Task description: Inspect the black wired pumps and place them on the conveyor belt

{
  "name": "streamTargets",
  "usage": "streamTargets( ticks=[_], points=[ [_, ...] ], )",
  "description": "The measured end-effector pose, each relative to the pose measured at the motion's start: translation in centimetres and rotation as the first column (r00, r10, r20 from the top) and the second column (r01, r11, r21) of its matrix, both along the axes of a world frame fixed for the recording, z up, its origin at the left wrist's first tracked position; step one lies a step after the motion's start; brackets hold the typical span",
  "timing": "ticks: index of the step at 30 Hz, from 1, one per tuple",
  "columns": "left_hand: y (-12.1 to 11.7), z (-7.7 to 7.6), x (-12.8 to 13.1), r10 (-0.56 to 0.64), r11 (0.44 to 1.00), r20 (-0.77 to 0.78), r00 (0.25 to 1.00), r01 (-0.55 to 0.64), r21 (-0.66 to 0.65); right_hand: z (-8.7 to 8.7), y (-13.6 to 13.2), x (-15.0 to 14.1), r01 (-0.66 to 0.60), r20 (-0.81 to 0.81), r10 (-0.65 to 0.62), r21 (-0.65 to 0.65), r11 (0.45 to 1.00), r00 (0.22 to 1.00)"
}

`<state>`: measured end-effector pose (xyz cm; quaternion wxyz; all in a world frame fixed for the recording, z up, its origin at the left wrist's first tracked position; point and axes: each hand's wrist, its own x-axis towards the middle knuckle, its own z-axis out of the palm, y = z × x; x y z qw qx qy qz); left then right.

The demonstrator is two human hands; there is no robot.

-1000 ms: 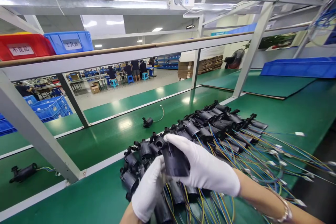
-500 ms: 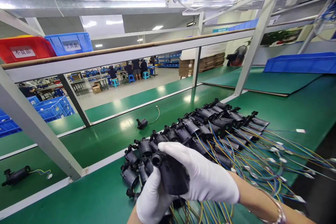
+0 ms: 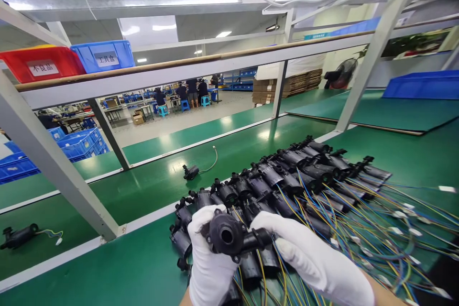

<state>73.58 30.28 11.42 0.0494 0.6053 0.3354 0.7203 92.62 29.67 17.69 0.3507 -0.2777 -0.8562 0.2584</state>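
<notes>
My left hand [image 3: 210, 258], in a white glove, is wrapped round a black electric water pump [image 3: 223, 235]. The pump's round end with its centre hole faces me, and its side outlet points right. At that outlet's tip, my gloved right hand [image 3: 304, 253] closes its thumb and fingers on the pipe. Behind and below both hands lie rows of similar black pumps [image 3: 267, 174] on the green bench. Their blue and yellow wires [image 3: 333, 210] with white connectors spread to the right. The held pump's body is mostly hidden behind its front end.
A single pump [image 3: 191, 172] lies beyond the bench rail, another pump [image 3: 19, 236] at far left. Metal posts [image 3: 376, 48] and a shelf carrying a red bin [image 3: 43, 64] and a blue bin [image 3: 103, 56] frame the bench. Several people sit or stand in the background.
The pump has been turned so its round front faces me and its outlet points right. My right hand has shifted from the body to the outlet. The view has swung slightly left.
</notes>
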Motion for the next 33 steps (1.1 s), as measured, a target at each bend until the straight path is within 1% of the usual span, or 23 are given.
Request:
streamTargets(
  ticks=[2,4,7,12,16,18,21,24,26,28,29,30,31,32,33],
  points=[
    [0.0,0.1,0.2,-0.002,0.999,0.003,1.000,0.002,0.039,-0.3,-0.1,-0.6,0.032,-0.019,-0.032,-0.019,0.999,0.999],
    [-0.1,0.0,0.3,-0.020,0.998,0.014,1.000,0.019,0.064,-0.7,0.0,-0.9,0.033,-0.025,-0.034,-0.026,0.999,0.999],
    [-0.2,-0.1,0.5,-0.055,0.996,0.044,0.998,0.052,0.066,-1.3,0.3,-1.1,0.026,-0.044,-0.028,-0.042,0.999,0.999],
    [-0.2,-0.1,0.4,-0.064,0.998,0.004,0.998,0.064,0.001,-2.0,0.6,-1.2,0.035,-0.091,-0.044,-0.100,0.994,0.995],
    [-0.3,0.1,0.3,-0.031,0.998,-0.043,0.999,0.028,-0.064,-1.8,0.7,-1.4,0.056,-0.129,-0.074,-0.135,0.989,0.989],
    [-0.4,0.1,0.2,-0.024,0.995,-0.063,0.998,0.018,-0.096,-1.5,0.7,-1.6,0.062,-0.158,-0.090,-0.173,0.983,0.983],
    [-0.4,0.0,0.2,-0.035,0.991,-0.076,0.996,0.025,-0.129,-1.5,0.8,-1.9,0.032,-0.182,-0.081,-0.261,0.965,0.980],
    [-0.5,-0.2,0.2,-0.054,0.988,-0.083,0.995,0.041,-0.150,-1.9,1.1,-1.9,0.027,-0.148,-0.074,-0.299,0.954,0.986],
    [-0.6,-0.5,0.0,-0.068,0.993,-0.082,0.994,0.060,-0.105,-2.0,1.3,-1.7,0.056,-0.066,-0.075,-0.259,0.964,0.995],
    [-0.7,-0.8,-0.4,-0.079,0.997,-0.112,0.991,0.077,-0.024,-1.6,1.4,-1.4,0.044,0.020,-0.042,-0.123,0.991,0.999],
    [-0.7,-1.0,-0.7,-0.077,0.997,-0.144,0.987,0.077,-0.001,-1.3,1.4,-1.1,-0.001,0.045,0.003,-0.027,1.000,0.999],
    [-0.6,-1.1,-1.1,-0.068,0.998,-0.180,0.981,0.068,-0.006,-0.9,1.4,-0.8,-0.065,0.058,0.061,0.072,0.995,0.996],
    [-0.5,-1.3,-1.5,-0.055,0.998,-0.212,0.976,0.048,-0.040,-0.6,1.4,-0.4,-0.132,0.066,0.123,0.152,0.980,0.990],
    [-0.4,-1.5,-1.9,-0.046,0.995,-0.233,0.971,0.024,-0.096,-0.3,1.3,0.1,-0.185,0.062,0.176,0.202,0.962,0.982],
    [-0.2,-1.6,-2.3,-0.048,0.985,-0.242,0.969,0.005,-0.173,-0.1,1.3,0.5,-0.209,0.043,0.205,0.220,0.953,0.978]
  ],
)
